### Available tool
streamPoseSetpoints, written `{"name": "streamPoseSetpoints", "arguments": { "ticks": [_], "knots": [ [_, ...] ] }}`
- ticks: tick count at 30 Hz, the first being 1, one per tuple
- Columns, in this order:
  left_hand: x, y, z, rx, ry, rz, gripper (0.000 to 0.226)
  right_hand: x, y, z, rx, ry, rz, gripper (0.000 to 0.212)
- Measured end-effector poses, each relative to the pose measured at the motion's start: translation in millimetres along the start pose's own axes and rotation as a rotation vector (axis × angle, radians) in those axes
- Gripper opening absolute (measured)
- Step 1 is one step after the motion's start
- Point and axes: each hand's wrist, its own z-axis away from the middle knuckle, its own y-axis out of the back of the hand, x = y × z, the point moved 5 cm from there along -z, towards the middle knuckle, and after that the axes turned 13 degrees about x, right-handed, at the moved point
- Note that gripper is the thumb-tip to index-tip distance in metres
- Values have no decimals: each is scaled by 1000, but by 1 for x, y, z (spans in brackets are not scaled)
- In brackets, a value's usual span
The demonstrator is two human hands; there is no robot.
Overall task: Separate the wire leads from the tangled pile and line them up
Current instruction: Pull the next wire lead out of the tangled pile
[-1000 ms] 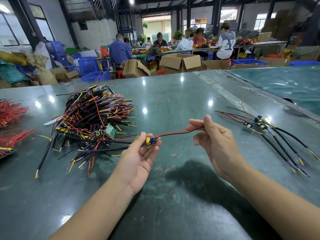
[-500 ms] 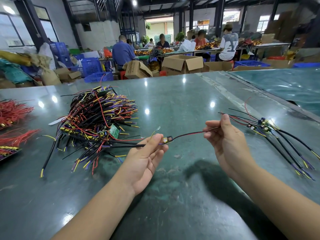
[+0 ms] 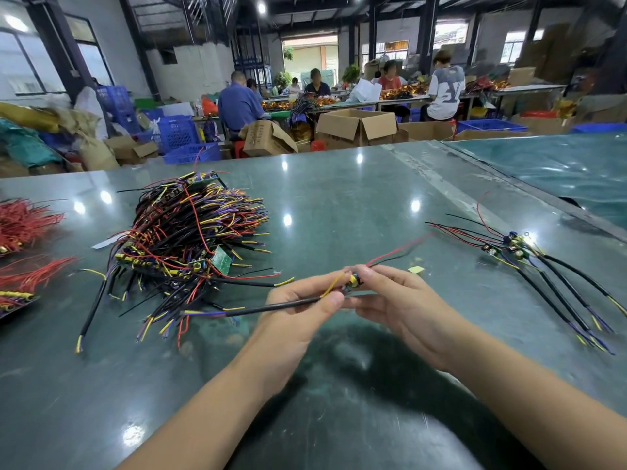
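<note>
1. Red wire bundles (image 3: 23, 225) lie at the table's (image 3: 339, 198) left edge; no lettering on them can be read.
2. The tangled pile (image 3: 190, 239) sits left of centre, a mound of black, red, yellow and purple leads with a small green circuit board (image 3: 222, 260) on its near side; any print on the board is too small to read.
3. The left hand (image 3: 298, 307) pinches the held wire lead (image 3: 258, 309) between thumb and fingers, above the table just right of the pile.
4. That lead lies roughly left to right: black sheath with yellow and purple ends pointing left, thin red and black strands rising right, a small yellow component in the middle.
5. The right hand (image 3: 400, 300) pinches the component, fingertips touching the left hand's.
6. Lined-up leads (image 3: 543, 273) lie far right, sheaths fanning toward the near right.
7. A cardboard box (image 3: 268, 139) behind the table bears illegible print.
</note>
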Motion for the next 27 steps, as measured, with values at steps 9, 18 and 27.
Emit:
{"name": "streamPoseSetpoints", "arguments": {
  "ticks": [9, 18, 27],
  "knots": [
    [4, 8, -1, 100, 21, -37, 23, -14, 26, -8, 368, 43, -102, 20],
    [1, -6, 14, -287, 227, -92, 25, -19, 57, -16, 550, -101, -297, 15],
    [0, 10, 5, -111, 311, -42, 21, -47, 128, -22, 792, -47, 118, 19]
  ]
}}
